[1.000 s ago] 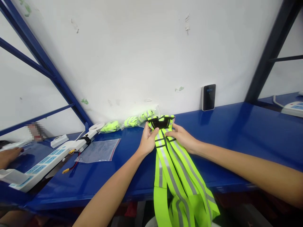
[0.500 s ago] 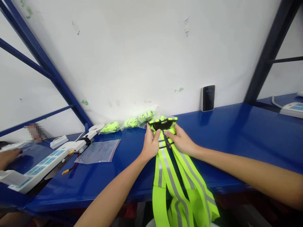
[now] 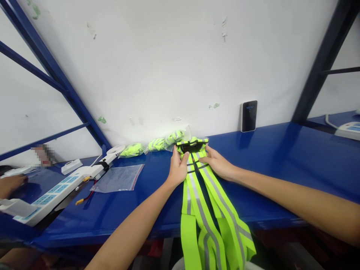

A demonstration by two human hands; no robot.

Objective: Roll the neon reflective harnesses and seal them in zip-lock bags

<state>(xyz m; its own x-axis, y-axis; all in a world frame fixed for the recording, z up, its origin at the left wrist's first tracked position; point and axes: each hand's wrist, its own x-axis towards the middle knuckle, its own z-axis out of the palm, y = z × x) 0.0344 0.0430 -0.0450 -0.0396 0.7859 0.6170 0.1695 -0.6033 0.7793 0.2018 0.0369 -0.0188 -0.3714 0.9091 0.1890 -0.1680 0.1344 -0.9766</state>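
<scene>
Between my hands is a neon yellow-green reflective vest (image 3: 198,195) made of straps with silver stripes. Its upper end, with a dark buckle-like part and black edging, rests in my grip over the blue table. My left hand (image 3: 179,165) is closed on the left side of that end, thumb on top. On the opposite side, my right hand (image 3: 218,162) grips the straps, its thumb lying across them. The strap ends hang down over the table's front edge toward me. Fingers beneath the fabric are hidden.
Bagged neon bundles (image 3: 157,144) lie along the wall. A clear zip bag (image 3: 118,178) lies left of my hands, near a power strip (image 3: 53,193) and a yellow-ended cable (image 3: 80,201). A black-fronted device (image 3: 249,116) stands at the wall. Another person's hand (image 3: 12,185) is far left.
My right thumb has shifted slightly on the straps, and the dark strap loops sit a little lower and straighter. Both hands keep their hold; the view has moved slightly.
</scene>
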